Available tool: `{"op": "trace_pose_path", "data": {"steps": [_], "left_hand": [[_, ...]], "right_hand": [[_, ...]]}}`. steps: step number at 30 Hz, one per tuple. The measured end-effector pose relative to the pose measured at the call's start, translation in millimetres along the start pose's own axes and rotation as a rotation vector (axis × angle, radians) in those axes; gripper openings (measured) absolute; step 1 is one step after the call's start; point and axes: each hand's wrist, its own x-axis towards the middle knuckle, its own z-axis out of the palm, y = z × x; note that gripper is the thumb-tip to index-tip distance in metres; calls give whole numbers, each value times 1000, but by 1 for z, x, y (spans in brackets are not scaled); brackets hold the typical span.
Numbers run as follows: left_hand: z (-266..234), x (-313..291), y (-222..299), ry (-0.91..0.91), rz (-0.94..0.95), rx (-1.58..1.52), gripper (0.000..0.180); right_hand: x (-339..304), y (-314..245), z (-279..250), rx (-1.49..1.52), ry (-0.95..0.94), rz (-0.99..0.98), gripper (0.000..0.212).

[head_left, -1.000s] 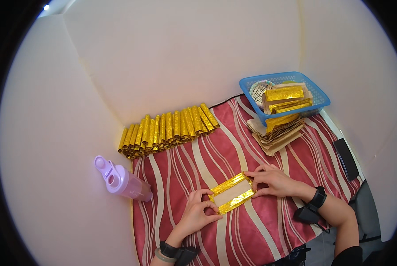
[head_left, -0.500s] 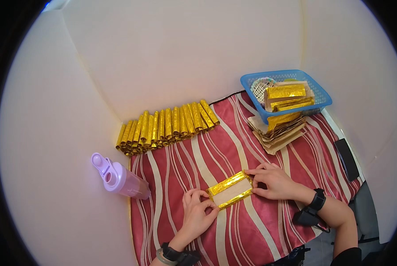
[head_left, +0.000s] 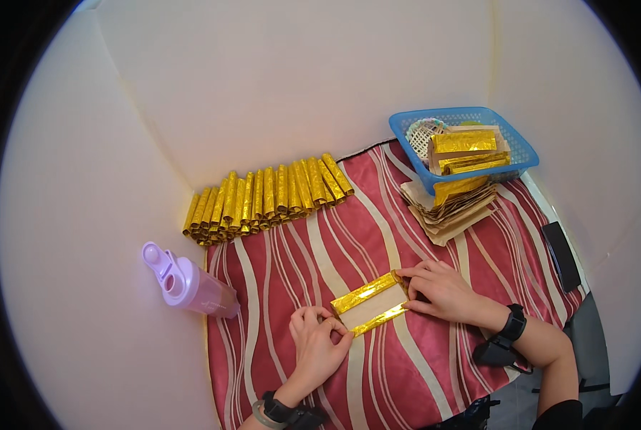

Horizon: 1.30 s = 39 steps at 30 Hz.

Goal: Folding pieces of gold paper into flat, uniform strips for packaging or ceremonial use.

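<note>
A sheet of gold foil paper [head_left: 372, 304] lies on the table cloth in front of me. Both its long edges show gold bands, with a plain beige strip between them. My left hand [head_left: 320, 345] is closed, its thumb and fingers pinching the left end of the sheet. At the opposite end, my right hand [head_left: 443, 292] pinches the corners, thumb on the near edge and fingertips on the far one. Parts of both ends are hidden under the fingertips.
Rolled gold paper tubes [head_left: 266, 197] are stacked at the back left. A purple shaker bottle [head_left: 202, 290] stands at the left. A blue basket [head_left: 413, 161] holds more foil paper and a woven piece; a stack of brown paper sheets [head_left: 449, 218] lies before it. A black phone [head_left: 560, 256] sits far right.
Both hands keep their pinch on the gold foil paper. Its left end and my left hand sit slightly farther left, while the whole view has shifted a little.
</note>
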Motion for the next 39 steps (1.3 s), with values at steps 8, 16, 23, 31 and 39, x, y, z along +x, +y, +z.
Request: {"op": "trace_pose_path", "data": {"steps": [8, 16, 23, 31, 39], "left_hand": [[-1, 0, -5, -42, -33, -19, 20], [-6, 0, -2, -3, 106, 84, 18], [-8, -1, 4, 109, 493, 246, 12], [-1, 0, 2, 166, 539, 374, 15], [-2, -12, 19, 138, 222, 194, 15]], "right_hand": [[2, -1, -3, -11, 62, -6, 24], [-6, 14, 5, -45, 32, -217, 17], [-7, 5, -4, -189, 64, -452, 10], [-4, 5, 0, -315, 18, -458, 12], [-5, -6, 2, -66, 56, -176, 15]]}}
